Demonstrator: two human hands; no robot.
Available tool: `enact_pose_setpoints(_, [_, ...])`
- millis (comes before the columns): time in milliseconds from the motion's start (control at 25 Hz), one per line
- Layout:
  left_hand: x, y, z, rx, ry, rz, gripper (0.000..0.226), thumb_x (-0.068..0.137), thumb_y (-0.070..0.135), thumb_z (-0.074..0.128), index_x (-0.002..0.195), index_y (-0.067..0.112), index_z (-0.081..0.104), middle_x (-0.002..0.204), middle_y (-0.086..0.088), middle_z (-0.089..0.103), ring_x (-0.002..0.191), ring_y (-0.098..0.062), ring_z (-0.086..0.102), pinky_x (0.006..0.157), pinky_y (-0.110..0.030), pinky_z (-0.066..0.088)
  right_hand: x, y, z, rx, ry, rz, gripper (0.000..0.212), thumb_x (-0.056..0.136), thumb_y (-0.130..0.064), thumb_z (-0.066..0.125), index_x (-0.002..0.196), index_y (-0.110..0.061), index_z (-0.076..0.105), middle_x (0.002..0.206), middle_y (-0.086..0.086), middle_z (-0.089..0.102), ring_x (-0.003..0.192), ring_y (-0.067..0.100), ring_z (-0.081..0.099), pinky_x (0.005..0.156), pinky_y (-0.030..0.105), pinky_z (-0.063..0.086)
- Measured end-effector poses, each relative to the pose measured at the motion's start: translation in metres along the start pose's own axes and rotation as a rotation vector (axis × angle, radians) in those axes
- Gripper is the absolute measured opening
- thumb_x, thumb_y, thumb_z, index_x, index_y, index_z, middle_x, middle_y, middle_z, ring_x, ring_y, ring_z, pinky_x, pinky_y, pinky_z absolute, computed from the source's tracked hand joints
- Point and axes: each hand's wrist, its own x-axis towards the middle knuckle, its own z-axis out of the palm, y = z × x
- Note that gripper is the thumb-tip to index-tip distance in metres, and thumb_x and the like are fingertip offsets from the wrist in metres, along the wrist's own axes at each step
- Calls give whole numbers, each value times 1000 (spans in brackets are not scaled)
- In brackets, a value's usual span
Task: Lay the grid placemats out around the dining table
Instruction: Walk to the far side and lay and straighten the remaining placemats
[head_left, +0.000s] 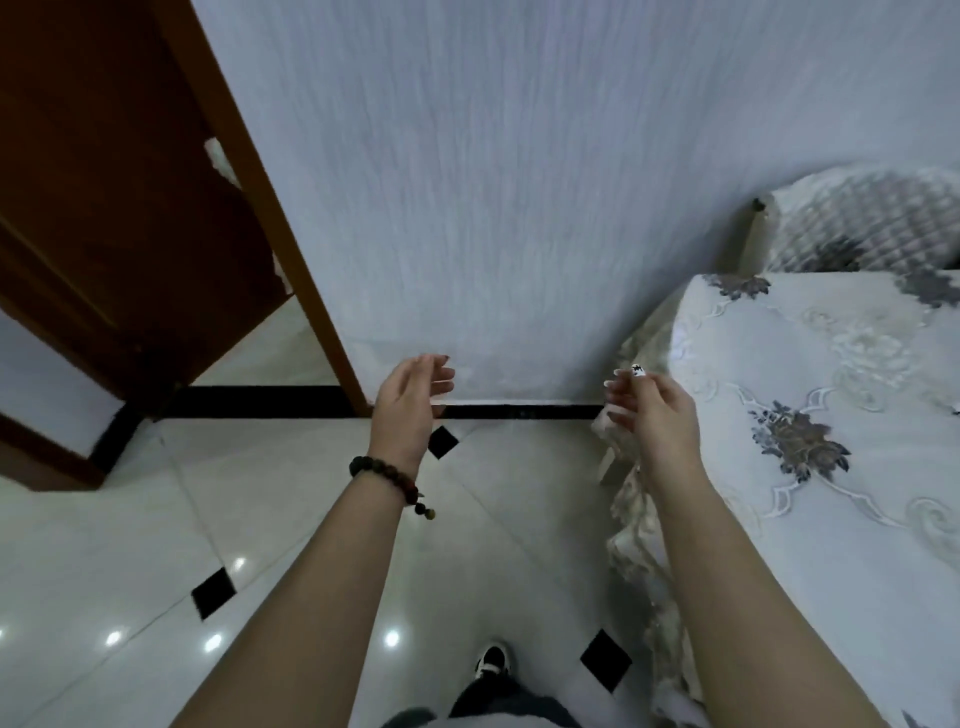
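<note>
Head view: left hand (409, 397) and right hand (652, 413) hang empty, loosely curled, beside cloth-covered surface (831, 364); grid placemats unseen, handling unjudgeable.

Dark bead bracelet (387, 475), black-white shoe (492, 660)

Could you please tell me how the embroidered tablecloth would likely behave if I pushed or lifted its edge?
The tablecloth is probably floppy: its edge hangs in soft folds. It looks smooth and faintly shiny, so it may slide when pushed. Nothing in view rests on it, so a tug could shift the whole cloth.
</note>
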Motion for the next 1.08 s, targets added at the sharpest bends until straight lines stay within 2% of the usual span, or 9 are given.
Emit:
enact_pose_setpoints(160, [66, 22, 61, 17, -170, 8, 33, 99, 31, 41, 105, 10, 66, 107, -11, 69, 102, -24, 64, 88, -40, 52, 54, -23, 3, 29, 130, -4, 23, 94, -15, 46, 78, -12, 62, 79, 7, 66, 81, 24, 63, 78, 41, 52])
enact_pose_setpoints(240, [97, 25, 90, 28, -257, 2, 33, 99, 31, 41, 107, 9, 65, 106, -11, 69, 102, -25, 64, 89, -42, 51, 79, -30, 0, 41, 196, 7, 23, 94, -14, 46, 78, -12, 63, 80, 7, 66, 81, 25, 63, 78, 42, 52])
enact_pose_setpoints(320, [128, 30, 122, 43, -332, -13, 33, 99, 29, 41, 107, 8, 65, 106, -11, 69, 102, -25, 64, 89, -43, 51, 105, -33, -6, 60, 275, 11, 21, 94, -13, 45, 90, -4, 64, 81, 8, 66, 81, 25, 63, 76, 40, 52])
enact_pose_setpoints(440, [172, 37, 170, 54, -430, -17, 32, 99, 28, 42, 107, 7, 66, 105, -11, 69, 101, -25, 64, 88, -41, 51, 142, -38, -12, 67, 375, 5, 24, 94, -13, 46, 101, 2, 63, 88, 13, 67, 79, 23, 64, 66, 30, 51])
enact_pose_setpoints(720, [274, 69, 294, 102, -814, 0, 32, 99, 25, 43, 108, 1, 64, 97, -7, 68, 92, -18, 62, 83, -35, 50, 231, -58, -10, 155, 733, -17, 18, 94, -15, 47, 93, -9, 65, 86, 8, 69, 77, 20, 65, 69, 32, 51])
enact_pose_setpoints(840, [299, 79, 335, 102, -956, 31, 30, 99, 24, 42, 102, 4, 64, 96, -9, 67, 90, -18, 62, 77, -30, 49, 247, -65, -14, 196, 866, -31, 19, 94, -13, 46, 98, -5, 63, 87, 9, 68, 77, 20, 64, 69, 32, 51])
enact_pose_setpoints(960, [307, 78, 382, 147, -1105, 29, 27, 99, 27, 42, 94, 14, 65, 100, -10, 69, 93, -20, 63, 79, -33, 49, 253, -69, -27, 217, 991, -32, 20, 94, -13, 47, 99, -3, 63, 87, 9, 68, 78, 19, 64, 73, 35, 51])
enact_pose_setpoints(1080, [289, 69, 427, 176, -1255, 10, 25, 99, 27, 43, 90, 16, 64, 94, -8, 69, 90, -21, 62, 77, -34, 48, 248, -69, -50, 241, 1132, -38, 18, 94, -13, 47, 94, -8, 64, 86, 8, 68, 79, 20, 64, 75, 37, 51])
